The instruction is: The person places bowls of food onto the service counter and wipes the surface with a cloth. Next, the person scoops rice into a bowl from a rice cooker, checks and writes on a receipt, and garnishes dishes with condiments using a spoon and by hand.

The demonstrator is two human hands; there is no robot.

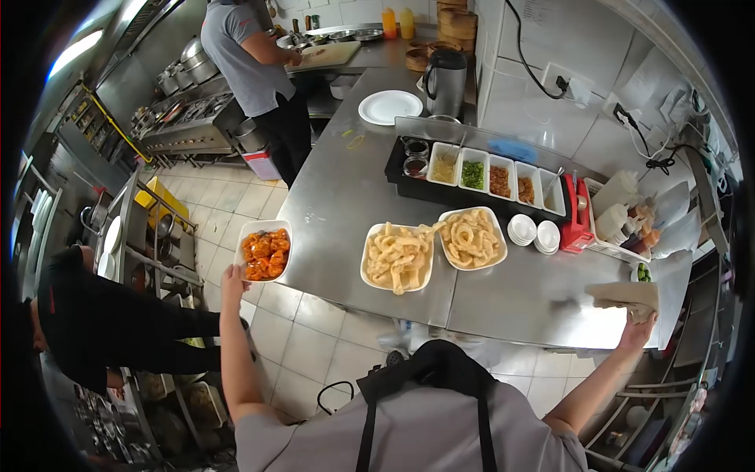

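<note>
My left hand [233, 285] grips the lower left rim of a white square bowl [286, 253] filled with orange-red glazed pieces of food [266, 253]. That bowl is at the left edge of the steel counter. Far to the right, my right hand [638, 329] is closed on a beige cloth [625, 297], held over the counter's right end. Between my hands stand two white bowls heaped with pale battered rings and strips, the left heap [397, 253] close beside the right heap [472, 237].
A black topping rack [425, 191] holds several white containers, with small white dishes [522, 229] in front. Behind are a white plate [391, 107] and a dark jug [446, 82]. One person [252, 63] works at the back counter; another [118, 307] bends at the left shelves.
</note>
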